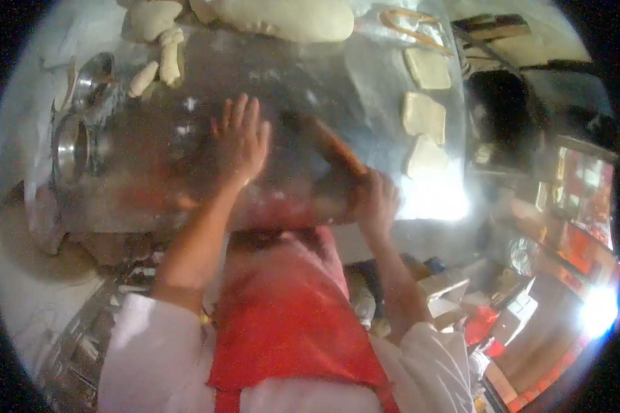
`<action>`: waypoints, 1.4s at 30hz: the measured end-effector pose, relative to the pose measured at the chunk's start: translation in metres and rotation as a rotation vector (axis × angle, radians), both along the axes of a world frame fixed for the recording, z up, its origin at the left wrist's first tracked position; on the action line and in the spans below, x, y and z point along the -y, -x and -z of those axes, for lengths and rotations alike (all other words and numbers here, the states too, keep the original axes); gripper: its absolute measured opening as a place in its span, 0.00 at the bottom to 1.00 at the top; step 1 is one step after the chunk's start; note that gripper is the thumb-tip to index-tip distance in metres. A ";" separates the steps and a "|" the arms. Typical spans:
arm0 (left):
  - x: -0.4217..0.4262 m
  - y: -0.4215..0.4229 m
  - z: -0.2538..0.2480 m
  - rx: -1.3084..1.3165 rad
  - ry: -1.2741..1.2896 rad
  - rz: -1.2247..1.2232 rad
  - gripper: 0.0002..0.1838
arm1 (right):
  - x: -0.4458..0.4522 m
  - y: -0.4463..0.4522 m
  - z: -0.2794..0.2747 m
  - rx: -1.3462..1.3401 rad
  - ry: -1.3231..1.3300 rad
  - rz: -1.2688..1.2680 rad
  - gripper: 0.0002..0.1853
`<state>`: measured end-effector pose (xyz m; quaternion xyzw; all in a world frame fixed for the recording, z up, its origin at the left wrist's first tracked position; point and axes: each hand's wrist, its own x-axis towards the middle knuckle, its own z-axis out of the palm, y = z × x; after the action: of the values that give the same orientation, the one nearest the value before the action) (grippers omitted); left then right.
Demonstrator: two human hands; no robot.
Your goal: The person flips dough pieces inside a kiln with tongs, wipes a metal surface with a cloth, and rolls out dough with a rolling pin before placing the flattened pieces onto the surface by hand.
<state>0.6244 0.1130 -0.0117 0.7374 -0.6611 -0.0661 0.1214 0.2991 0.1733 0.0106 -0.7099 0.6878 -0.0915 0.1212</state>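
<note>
My left hand (pixel 244 141) lies flat on the dark metal worktop (pixel 179 162), its fingers stretched out and a little apart, with nothing in it. My right hand (pixel 377 199) is wrapped round the near end of a brown wooden rolling pin (pixel 341 151). The pin slants away to the upper left, its far end blurred close to the worktop. Beyond my hands, a large pale lump of dough (pixel 282 19) lies at the far edge. Small dough pieces (pixel 171 58) sit to its left. Flat squarish dough pieces (pixel 424 113) are lined up on the right.
Two round metal containers (pixel 71 146) stand at the left side of the worktop. A tan looped object (pixel 417 29) rests at the far right corner. Open boxes (pixel 448 292) and other clutter are below right. A bright glare covers the right front corner.
</note>
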 end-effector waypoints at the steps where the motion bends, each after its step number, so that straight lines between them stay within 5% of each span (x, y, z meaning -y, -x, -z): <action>1: -0.012 0.002 -0.001 -0.007 -0.027 0.001 0.31 | -0.006 -0.002 -0.003 -0.004 0.002 -0.002 0.27; 5: -0.001 -0.020 0.006 0.062 -0.065 0.007 0.33 | 0.003 -0.013 -0.004 0.134 -0.004 -0.115 0.24; 7: 0.004 -0.056 0.045 -0.744 0.043 0.153 0.31 | 0.011 -0.043 -0.039 0.093 0.068 -0.188 0.24; 8: 0.013 -0.055 -0.010 -0.988 -0.090 -0.169 0.32 | 0.014 -0.060 -0.057 0.093 0.022 -0.277 0.25; 9: 0.014 -0.065 -0.004 -1.028 -0.008 -0.156 0.32 | 0.016 -0.075 -0.061 0.093 -0.025 -0.370 0.27; 12: 0.030 -0.079 -0.023 -0.733 0.091 -0.037 0.32 | 0.047 -0.122 -0.021 0.107 0.057 -0.495 0.30; 14: 0.023 -0.075 -0.025 0.088 -0.125 0.106 0.34 | 0.064 -0.141 -0.008 0.075 0.039 -0.462 0.32; 16: 0.022 -0.083 -0.016 0.041 -0.044 0.129 0.34 | 0.072 -0.146 0.000 0.027 0.048 -0.438 0.42; 25: 0.077 -0.090 0.011 -0.078 0.102 0.086 0.35 | 0.130 -0.150 0.004 0.032 0.161 -0.550 0.44; 28: 0.079 -0.094 0.013 0.028 0.066 0.102 0.36 | 0.139 -0.149 0.011 0.045 0.200 -0.577 0.42; 31: 0.121 -0.102 0.028 -0.230 0.133 0.055 0.37 | 0.170 -0.152 0.003 0.131 0.156 -0.591 0.39; 34: 0.126 -0.099 0.035 -0.271 0.148 0.004 0.37 | 0.175 -0.143 0.001 0.046 0.194 -0.859 0.28; 36: 0.108 -0.099 0.039 -0.284 0.176 0.049 0.36 | 0.152 -0.139 -0.006 0.078 0.074 -0.794 0.25; 39: 0.032 -0.078 -0.027 -0.268 0.192 0.148 0.38 | 0.073 -0.134 -0.016 0.125 0.039 -0.737 0.23; 42: -0.050 -0.067 -0.031 -0.001 -0.117 0.231 0.39 | -0.030 -0.138 0.005 -0.069 0.123 -0.622 0.31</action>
<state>0.6912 0.1633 0.0190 0.6623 -0.7365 -0.1187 0.0702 0.4374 0.2030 0.0054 -0.8948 0.4348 -0.0673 0.0766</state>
